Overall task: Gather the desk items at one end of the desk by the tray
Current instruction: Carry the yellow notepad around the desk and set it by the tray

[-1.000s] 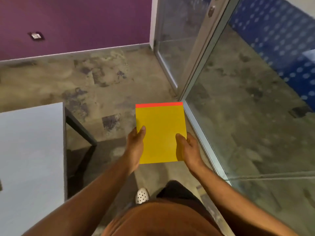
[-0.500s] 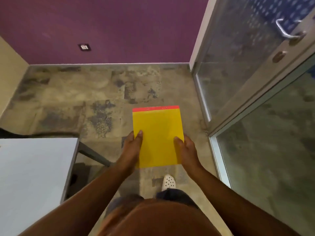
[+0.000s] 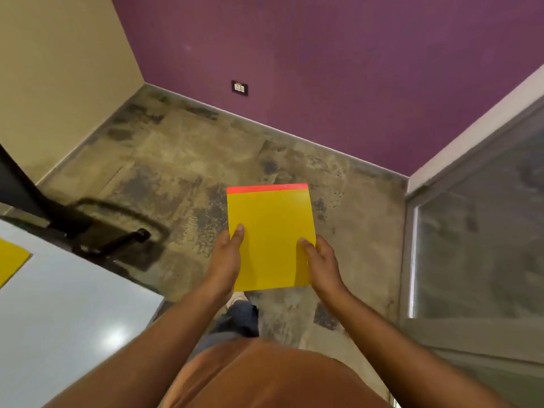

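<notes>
A yellow pad with a red top strip (image 3: 269, 231) is held flat in front of me over the floor. My left hand (image 3: 226, 257) grips its left edge with the thumb on top. My right hand (image 3: 322, 262) grips its right edge, thumb on top too. The white desk (image 3: 73, 313) lies at the lower left, and a second yellow sheet (image 3: 10, 262) rests on it at the frame's left edge. No tray is in view.
A dark chair base (image 3: 117, 228) stands on the mottled floor just beyond the desk. A purple wall with a socket (image 3: 240, 88) is ahead, a beige wall at left, and a glass door (image 3: 477, 245) at right.
The view has swung left: the glass door has slid to the right edge, the beige wall and the desk's yellow sheet have come into view. Both hands keep the same hold on the pad.
</notes>
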Demonstrator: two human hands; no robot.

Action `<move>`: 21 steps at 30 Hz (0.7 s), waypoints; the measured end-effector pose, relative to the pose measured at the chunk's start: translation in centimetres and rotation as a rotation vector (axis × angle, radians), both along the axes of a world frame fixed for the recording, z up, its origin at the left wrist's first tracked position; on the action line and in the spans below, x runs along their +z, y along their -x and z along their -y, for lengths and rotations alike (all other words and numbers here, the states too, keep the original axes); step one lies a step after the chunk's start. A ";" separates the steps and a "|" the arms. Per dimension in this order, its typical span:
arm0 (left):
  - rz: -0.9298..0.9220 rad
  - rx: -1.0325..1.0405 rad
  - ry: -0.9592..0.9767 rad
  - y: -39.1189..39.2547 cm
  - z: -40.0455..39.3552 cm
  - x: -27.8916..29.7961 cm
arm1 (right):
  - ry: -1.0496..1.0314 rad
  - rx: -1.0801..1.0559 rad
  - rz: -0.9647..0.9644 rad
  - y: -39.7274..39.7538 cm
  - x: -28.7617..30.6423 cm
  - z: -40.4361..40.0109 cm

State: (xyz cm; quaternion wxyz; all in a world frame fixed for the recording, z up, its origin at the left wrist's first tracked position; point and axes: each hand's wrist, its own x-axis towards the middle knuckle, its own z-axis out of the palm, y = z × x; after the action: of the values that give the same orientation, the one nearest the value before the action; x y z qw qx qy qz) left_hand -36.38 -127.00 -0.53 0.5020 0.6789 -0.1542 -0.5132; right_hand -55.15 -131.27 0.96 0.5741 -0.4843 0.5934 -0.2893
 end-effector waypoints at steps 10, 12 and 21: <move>-0.002 0.143 0.169 -15.4 14.7 3.9 | 0.064 0.229 -0.014 -16.4 4.0 18.0; -0.006 0.200 0.173 -18.1 16.8 4.1 | 0.079 0.282 -0.017 -19.5 3.9 21.2; -0.050 0.409 0.146 -29.5 26.6 1.3 | 0.061 0.479 -0.039 -33.7 1.1 35.3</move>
State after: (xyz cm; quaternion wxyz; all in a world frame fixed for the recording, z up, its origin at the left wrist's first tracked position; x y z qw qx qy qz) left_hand -6.85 -153.61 0.76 0.6470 0.6450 -0.0376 -0.4050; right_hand -21.49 -166.59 2.06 0.5998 -0.6339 0.4635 -0.1534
